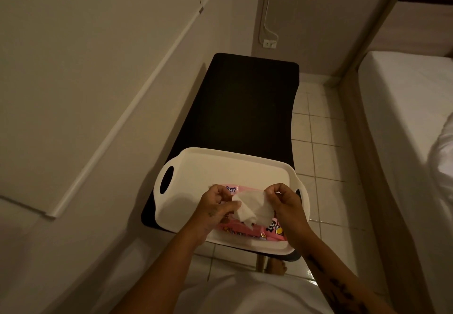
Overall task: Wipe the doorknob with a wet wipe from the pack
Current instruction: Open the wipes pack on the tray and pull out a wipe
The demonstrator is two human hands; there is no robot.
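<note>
A pink pack of wet wipes (250, 232) lies in a white tray (196, 171) on a black table (245, 103). Just above the pack, both hands hold a white wet wipe (252, 207) stretched between them. My left hand (215, 208) pinches its left edge and my right hand (285, 202) pinches its right edge. Much of the pack is covered by my hands and the wipe. No doorknob is in view.
A pale wall (73, 68) with a white trim strip runs along the left. A bed with a white mattress (404, 117) stands at the right, across a strip of tiled floor (323, 156). A wall socket (269, 43) sits behind the table.
</note>
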